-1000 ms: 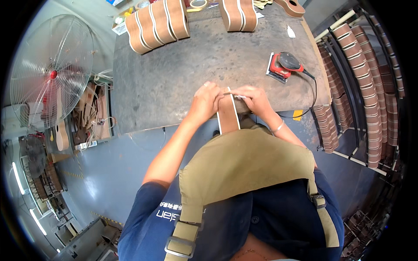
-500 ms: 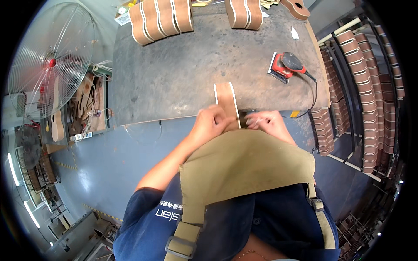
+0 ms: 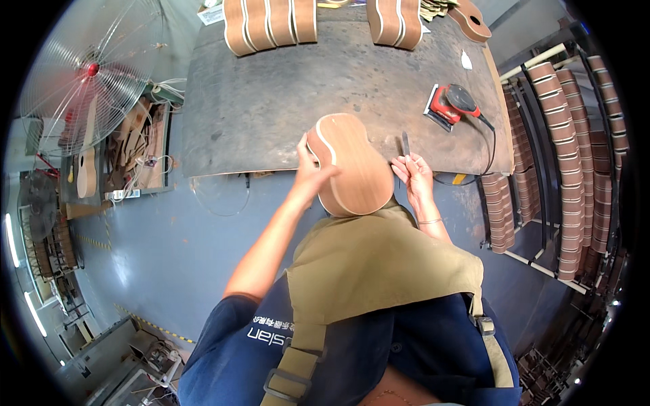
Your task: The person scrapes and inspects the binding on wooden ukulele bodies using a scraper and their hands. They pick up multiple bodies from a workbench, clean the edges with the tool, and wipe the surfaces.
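A small wooden guitar body (image 3: 352,162) with a pale edge binding rests partly on the dark workbench (image 3: 271,108) and overhangs its near edge, its flat brown face turned up. My left hand (image 3: 310,170) grips its left side. My right hand (image 3: 413,174) sits just right of the body and holds a thin metal blade (image 3: 405,143) that points away from me.
A red electric sander (image 3: 452,103) with a black cable lies at the right of the bench. Several guitar bodies (image 3: 271,24) stand on edge along the far side. Racks of stacked bodies (image 3: 562,155) fill the right. A standing fan (image 3: 88,74) and a parts cart (image 3: 135,152) are at left.
The guitar body stood on its edge between both hands; it now lies tilted with its flat face up. My right hand has let go of it and moved right with the blade.
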Motion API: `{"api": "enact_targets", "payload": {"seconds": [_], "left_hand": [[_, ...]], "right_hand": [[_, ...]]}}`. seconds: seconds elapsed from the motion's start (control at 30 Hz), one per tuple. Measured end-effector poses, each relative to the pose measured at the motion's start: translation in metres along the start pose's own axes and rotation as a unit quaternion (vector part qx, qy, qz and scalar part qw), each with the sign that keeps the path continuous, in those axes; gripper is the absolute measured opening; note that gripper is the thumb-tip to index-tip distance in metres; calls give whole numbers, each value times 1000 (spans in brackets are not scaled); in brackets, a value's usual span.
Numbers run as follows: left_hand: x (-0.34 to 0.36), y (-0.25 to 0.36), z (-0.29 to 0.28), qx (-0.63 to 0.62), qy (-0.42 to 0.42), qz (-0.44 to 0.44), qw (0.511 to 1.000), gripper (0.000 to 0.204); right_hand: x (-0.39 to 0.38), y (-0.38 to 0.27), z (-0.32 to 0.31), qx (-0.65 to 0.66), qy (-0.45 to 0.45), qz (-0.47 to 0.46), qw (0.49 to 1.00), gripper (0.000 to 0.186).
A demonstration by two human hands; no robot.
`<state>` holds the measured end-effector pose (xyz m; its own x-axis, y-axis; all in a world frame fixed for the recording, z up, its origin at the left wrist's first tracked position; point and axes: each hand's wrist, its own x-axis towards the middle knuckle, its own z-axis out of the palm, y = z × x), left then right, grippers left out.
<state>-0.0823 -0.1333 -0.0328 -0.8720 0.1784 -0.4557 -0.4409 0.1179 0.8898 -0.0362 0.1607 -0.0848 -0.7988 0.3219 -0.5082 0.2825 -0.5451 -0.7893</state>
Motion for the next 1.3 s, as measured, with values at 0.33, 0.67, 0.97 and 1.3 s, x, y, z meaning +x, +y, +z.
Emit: {"api": "enact_targets", "payload": {"seconds": [0.33,0.67,0.97,1.3], "left_hand": [[0,-30,21,-162,-61,16,985,84],[-25,-4,59,19,-77,72,994,97],[-11,-25,44,-58,-152,137,977,100],[72,14,13,194,69,168,964,112]], "right_hand": [[-19,-6,83,59,-117,-21,991,23],[-32,3,88,-32,-28,-93,995,17],[-10,0,74,-115,-74,-57,989,13],[75,-60,130,-494,-140,-283,810,8]]}}
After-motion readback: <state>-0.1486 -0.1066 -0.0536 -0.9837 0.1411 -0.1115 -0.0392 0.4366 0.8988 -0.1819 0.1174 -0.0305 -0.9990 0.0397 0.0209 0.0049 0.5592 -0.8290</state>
